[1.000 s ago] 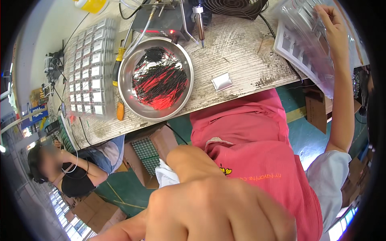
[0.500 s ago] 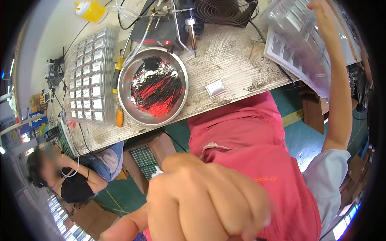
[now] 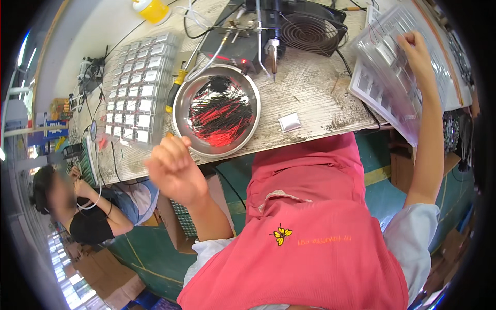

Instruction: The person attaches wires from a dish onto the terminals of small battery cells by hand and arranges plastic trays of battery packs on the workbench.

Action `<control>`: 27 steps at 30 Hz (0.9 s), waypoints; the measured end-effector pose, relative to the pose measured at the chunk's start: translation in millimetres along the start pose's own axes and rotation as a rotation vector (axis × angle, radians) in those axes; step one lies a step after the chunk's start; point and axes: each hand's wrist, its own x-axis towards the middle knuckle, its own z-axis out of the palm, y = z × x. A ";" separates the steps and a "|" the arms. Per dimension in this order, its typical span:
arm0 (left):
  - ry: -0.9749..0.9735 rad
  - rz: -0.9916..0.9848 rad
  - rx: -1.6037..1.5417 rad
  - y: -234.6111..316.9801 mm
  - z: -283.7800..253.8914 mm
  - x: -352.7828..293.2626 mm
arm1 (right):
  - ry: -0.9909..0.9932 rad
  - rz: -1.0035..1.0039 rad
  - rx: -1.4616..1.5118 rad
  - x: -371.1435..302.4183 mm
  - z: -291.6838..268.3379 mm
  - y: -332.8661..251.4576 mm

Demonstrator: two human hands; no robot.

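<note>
My left hand (image 3: 175, 173) is raised over the table's front edge, below the metal bowl. Its fingers are curled in, and nothing shows in them. The round steel bowl (image 3: 179, 116) holds many short red and black wires (image 3: 221, 114). At the far right my right hand (image 3: 417, 57) is over the stacked clear plastic trays (image 3: 364, 88), fingertips drawn together. What they pinch, if anything, is too small to tell. Beside that hand a silvery flat pouch cell (image 3: 385, 53) with thin red leads sits in the tray. Another silvery pouch cell (image 3: 290, 122) lies alone near the table edge.
A filled tray of pouch cells (image 3: 135, 88) stands at left, beside a yellow-black screwdriver (image 3: 176, 90). Behind the bowl are a soldering stand (image 3: 273, 51) and a black fan (image 3: 311, 35). A yellow bottle (image 3: 152, 10) stands far left. A co-worker (image 3: 93, 212) sits at left.
My left hand has gone from close before the camera, low in the view, up to the table edge by the bowl. My right hand has come down slightly over the trays. The view has shifted.
</note>
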 end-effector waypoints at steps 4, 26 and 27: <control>0.093 -0.052 0.640 -21.8 -10.4 -0.1 | 0.082 -0.122 -0.024 -7.3 8.4 -4.0; -0.537 -0.016 1.553 -61.2 0.5 19.4 | -0.442 -0.165 0.846 -174.2 114.1 -121.0; -0.513 -0.031 1.510 -61.2 -1.8 18.6 | -0.434 -0.173 0.837 -175.0 115.4 -120.6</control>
